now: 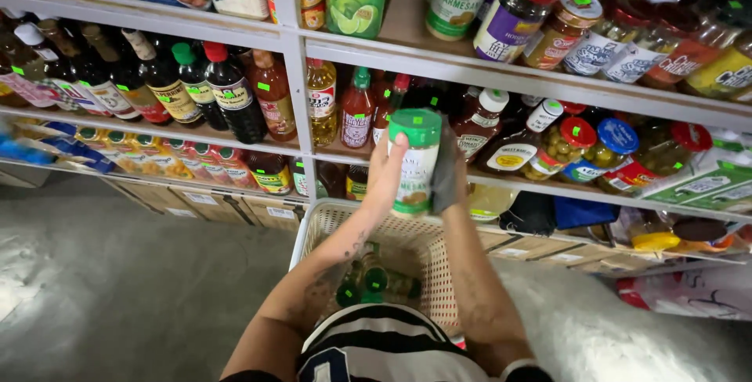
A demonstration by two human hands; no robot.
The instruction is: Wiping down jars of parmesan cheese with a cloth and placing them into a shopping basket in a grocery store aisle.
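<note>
Right between our two hands sits a tall shaker jar [414,164] with a green lid, held upright in front of the shelves and above the basket. Our left hand [385,175] is wrapped around its left side, thumb up near the lid, fingers closed on the label. Our right hand [446,170] presses against the opposite side, and it seems to have a dark cloth or glove between palm and jar; we cannot tell which.

We judge the jar to be light and stiff, probably plastic with a paper label, so it should not crush under a firm squeeze. The label gives some grip, while the smooth lid above the fingers looks more slippery and could turn. The middle of the body, where both hands already sit, seems the safest place to hold it.

Just below the hands is a cream perforated basket [407,245], and down inside it, close to our forearms, lie several green-capped bottles [374,282]. Beyond the hands the white shelf [501,76] carries sauce bottles and jars: dark bottles [227,92] well to the left of the left hand, a jar of olives with a red lid [570,143] to the right of the right hand. Farther left of the basket is grey concrete floor [102,288].
</note>
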